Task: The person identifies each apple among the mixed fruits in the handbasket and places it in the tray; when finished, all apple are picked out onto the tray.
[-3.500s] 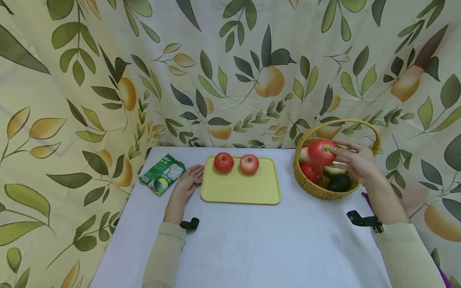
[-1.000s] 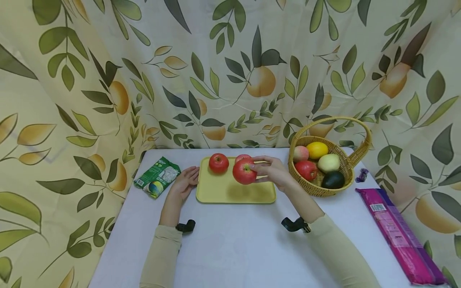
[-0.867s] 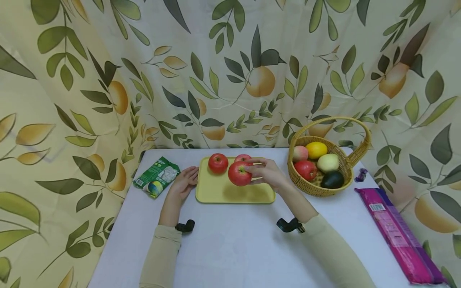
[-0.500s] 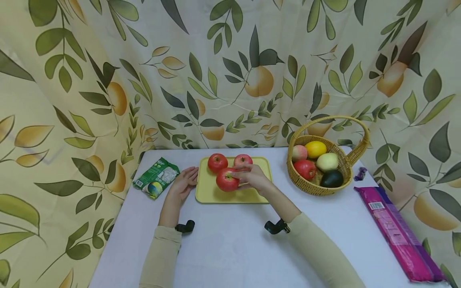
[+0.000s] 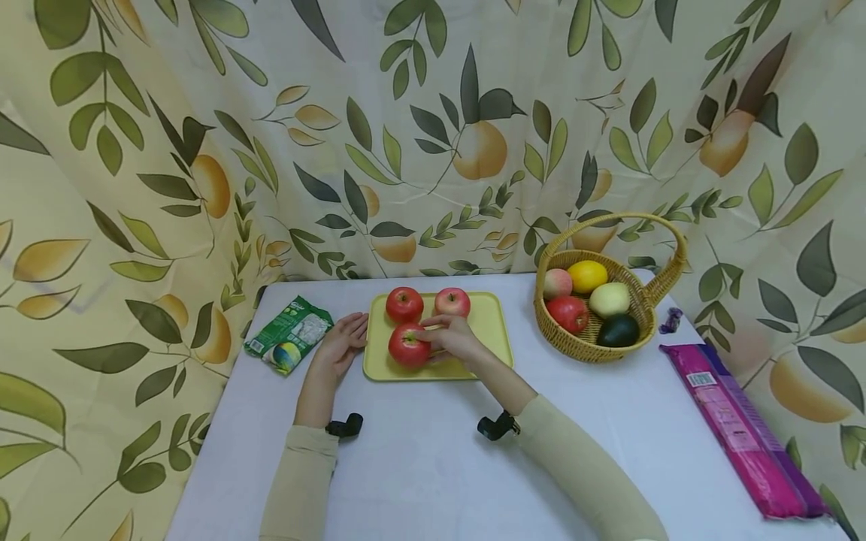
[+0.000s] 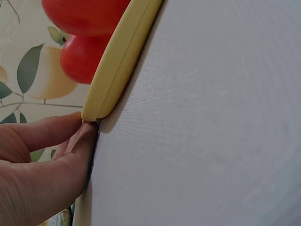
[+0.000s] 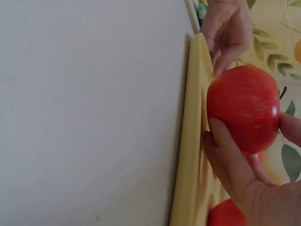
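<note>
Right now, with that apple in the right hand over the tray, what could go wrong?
The held apple is close to the rear left apple, so it might bump it and set it rolling. The left hand is at the edge of the tray; a nudge there could shift the apples. And if the right hand lets go early, the round fruit may roll.

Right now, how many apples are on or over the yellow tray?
3. On the tray, a red apple sits back left and a pinker apple back right; the right hand holds a third apple in front. None seems hidden.
</note>
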The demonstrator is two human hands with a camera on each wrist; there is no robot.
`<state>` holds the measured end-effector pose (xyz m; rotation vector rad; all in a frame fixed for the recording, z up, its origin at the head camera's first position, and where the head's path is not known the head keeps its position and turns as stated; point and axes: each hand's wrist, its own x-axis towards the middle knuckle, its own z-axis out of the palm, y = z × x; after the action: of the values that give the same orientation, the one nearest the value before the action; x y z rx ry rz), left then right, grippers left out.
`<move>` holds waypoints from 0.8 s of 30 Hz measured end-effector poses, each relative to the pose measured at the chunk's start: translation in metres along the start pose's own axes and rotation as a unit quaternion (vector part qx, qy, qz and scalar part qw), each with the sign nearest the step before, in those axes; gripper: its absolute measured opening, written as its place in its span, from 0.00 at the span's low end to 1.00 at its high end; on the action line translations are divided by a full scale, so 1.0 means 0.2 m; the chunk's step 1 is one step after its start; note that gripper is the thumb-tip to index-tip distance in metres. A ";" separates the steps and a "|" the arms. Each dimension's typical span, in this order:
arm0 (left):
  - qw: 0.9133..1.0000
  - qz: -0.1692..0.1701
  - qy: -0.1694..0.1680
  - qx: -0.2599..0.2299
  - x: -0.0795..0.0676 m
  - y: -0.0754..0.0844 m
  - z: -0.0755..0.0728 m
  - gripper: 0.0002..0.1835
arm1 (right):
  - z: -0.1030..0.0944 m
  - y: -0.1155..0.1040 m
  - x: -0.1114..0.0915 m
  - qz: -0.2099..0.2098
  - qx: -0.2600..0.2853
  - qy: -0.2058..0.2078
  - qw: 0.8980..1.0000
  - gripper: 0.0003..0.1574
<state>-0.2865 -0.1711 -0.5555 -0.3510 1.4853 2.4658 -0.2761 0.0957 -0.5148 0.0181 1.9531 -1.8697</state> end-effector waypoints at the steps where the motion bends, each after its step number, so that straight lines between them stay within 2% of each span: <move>1: 1.000 0.001 -0.002 0.000 0.00 0.00 0.00 0.43 | 0.01 0.00 0.00 0.001 0.000 0.002 1.000 0.32; 5: 1.000 0.004 -0.006 0.000 -0.01 0.00 0.00 0.44 | 0.03 0.01 0.01 0.002 -0.005 0.014 1.000 0.36; 9: 1.000 0.005 -0.005 0.002 0.00 0.00 0.00 0.44 | 0.05 0.02 0.02 -0.010 -0.052 0.030 0.998 0.38; 13: 1.000 0.004 -0.002 0.002 0.01 -0.01 -0.01 0.44 | 0.06 0.02 0.01 -0.018 -0.094 0.039 0.995 0.37; 21: 1.000 0.004 -0.004 0.010 0.01 -0.01 -0.01 0.44 | 0.04 0.01 -0.02 -0.021 -0.098 0.024 0.995 0.38; 24: 1.000 0.004 -0.003 0.013 0.02 -0.01 -0.02 0.44 | 0.02 -0.01 -0.04 -0.041 -0.102 0.020 0.994 0.38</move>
<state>-0.2886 -0.1734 -0.5600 -0.3350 1.5170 2.4494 -0.2691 0.0944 -0.5105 -0.0877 2.1939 -1.7217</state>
